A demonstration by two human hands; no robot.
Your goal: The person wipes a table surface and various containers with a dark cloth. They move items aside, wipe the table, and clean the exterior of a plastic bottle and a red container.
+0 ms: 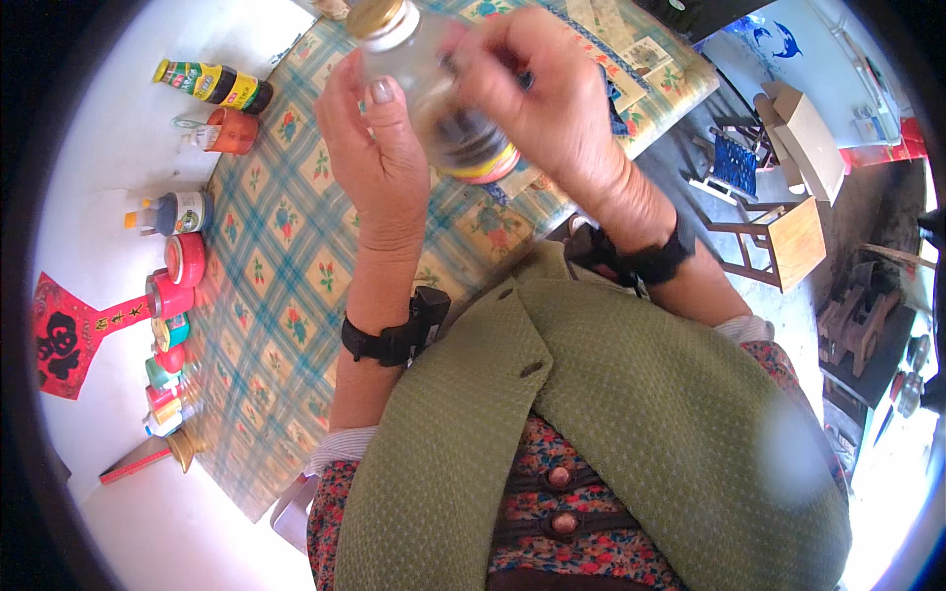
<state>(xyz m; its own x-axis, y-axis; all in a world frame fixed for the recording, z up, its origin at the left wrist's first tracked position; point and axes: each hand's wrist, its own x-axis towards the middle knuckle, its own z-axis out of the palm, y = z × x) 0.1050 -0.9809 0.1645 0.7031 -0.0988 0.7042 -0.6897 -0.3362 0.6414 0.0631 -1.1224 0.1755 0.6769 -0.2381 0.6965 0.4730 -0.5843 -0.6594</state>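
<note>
A clear glass jar (425,81) with a gold-coloured lid and dark contents at its base is held tilted above the table. My left hand (380,140) grips its side, thumb across the glass. On the jar's other side is my right hand (536,85), blurred, its fingers curled close to the glass; whether they pinch anything is not clear. Beneath both hands lies a checked, floral tablecloth (295,221).
Along the wall edge stand a sauce bottle (218,85), an orange cup (236,131), a bottle of dark liquid (181,213) and several red containers (185,258). Papers (628,81) lie at the far side. Right of the table are a wooden stool (794,244) and a cardboard box (805,140).
</note>
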